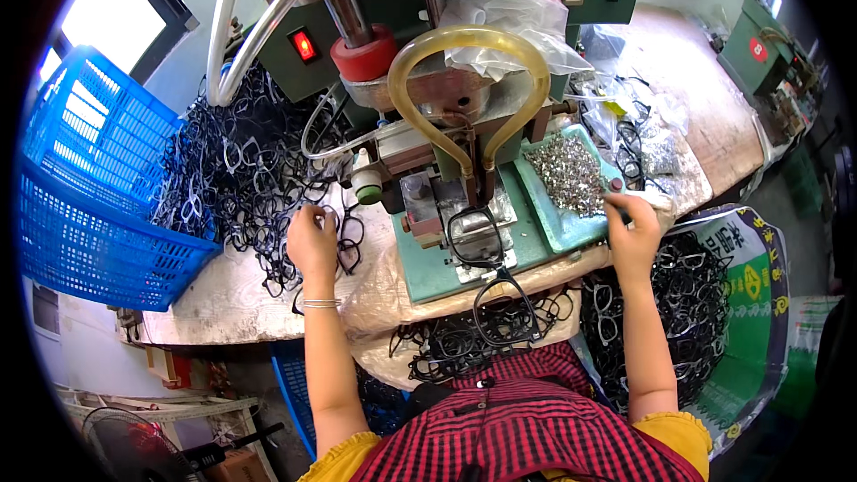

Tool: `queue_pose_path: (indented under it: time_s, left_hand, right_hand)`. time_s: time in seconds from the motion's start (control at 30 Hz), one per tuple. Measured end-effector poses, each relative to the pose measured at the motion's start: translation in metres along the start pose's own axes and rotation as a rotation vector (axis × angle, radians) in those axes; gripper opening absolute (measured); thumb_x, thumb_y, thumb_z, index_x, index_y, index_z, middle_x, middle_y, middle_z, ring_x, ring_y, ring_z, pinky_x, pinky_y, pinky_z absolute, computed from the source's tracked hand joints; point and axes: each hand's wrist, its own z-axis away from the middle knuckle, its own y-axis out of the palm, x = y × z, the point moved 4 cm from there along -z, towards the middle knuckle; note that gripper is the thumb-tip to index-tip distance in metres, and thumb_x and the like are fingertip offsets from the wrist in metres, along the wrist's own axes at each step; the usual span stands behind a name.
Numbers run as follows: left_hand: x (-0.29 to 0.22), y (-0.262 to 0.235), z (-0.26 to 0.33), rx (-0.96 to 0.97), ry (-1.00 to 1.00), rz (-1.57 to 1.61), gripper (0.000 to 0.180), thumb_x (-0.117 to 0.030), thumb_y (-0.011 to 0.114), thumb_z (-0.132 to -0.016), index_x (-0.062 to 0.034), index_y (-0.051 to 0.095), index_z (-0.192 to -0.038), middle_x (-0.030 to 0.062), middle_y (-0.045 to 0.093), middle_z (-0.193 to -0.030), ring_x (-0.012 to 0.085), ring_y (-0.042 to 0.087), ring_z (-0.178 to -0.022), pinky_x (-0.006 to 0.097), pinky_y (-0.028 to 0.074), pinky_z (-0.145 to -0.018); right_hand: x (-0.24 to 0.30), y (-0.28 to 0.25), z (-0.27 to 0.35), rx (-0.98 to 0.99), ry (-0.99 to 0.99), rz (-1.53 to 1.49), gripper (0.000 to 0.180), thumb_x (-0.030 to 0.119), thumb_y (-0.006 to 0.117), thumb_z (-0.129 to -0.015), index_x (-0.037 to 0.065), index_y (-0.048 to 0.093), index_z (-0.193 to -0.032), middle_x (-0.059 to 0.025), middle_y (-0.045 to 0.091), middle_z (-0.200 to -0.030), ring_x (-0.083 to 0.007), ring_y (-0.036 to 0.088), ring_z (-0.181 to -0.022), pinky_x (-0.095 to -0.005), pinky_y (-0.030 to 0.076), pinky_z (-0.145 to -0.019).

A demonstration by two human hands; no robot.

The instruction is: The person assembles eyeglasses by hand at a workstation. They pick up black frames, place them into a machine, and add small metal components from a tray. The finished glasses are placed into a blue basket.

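A black eyeglass frame lies at the machine's metal fixture, one rim on the fixture and the other hanging past the front edge of the green base. My left hand is closed beside the pile of dark eyeglass frames; what its fingers grip, if anything, is hidden. At the right edge of a turquoise tray, my right hand has its fingers pinched together near a small dark reddish knob. Small metal parts are heaped in that tray.
A curved yellowish tube arches over the fixture. Blue plastic baskets stand at the left. More eyeglass frames lie on the lap cover, and a green-and-white sack holds others at the right. Plastic bags hang on the machine.
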Motion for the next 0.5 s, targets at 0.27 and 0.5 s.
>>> queue_pose_path:
  time_s: [0.27, 0.5]
  left_hand:
    - [0.021, 0.037, -0.005, 0.211, 0.093, -0.308, 0.022, -0.029, 0.075, -0.075, -0.0101, 0.075, -0.086, 0.0136, 0.070, -0.087, 0.0359, 0.068, -0.084, 0.044, 0.054, -0.074]
    - [0.006, -0.004, 0.013, -0.013, 0.158, 0.327, 0.021, -0.022, 0.070, -0.091, -0.0038, 0.061, -0.084, 0.0090, 0.064, -0.071, 0.0250, 0.063, -0.065, 0.035, 0.046, -0.057]
  right_hand:
    - [0.091, 0.007, -0.015, 0.230, -0.001, -0.425, 0.014, 0.000, 0.072, -0.078, 0.002, 0.074, -0.092, -0.0096, 0.072, -0.092, -0.0234, 0.068, -0.089, -0.0337, 0.051, -0.083]
    - [0.135, 0.068, -0.026, 0.267, 0.097, -0.796, 0.030, 0.001, 0.072, -0.081, -0.001, 0.063, -0.109, -0.0084, 0.069, -0.098, -0.0160, 0.067, -0.091, -0.0290, 0.051, -0.085]
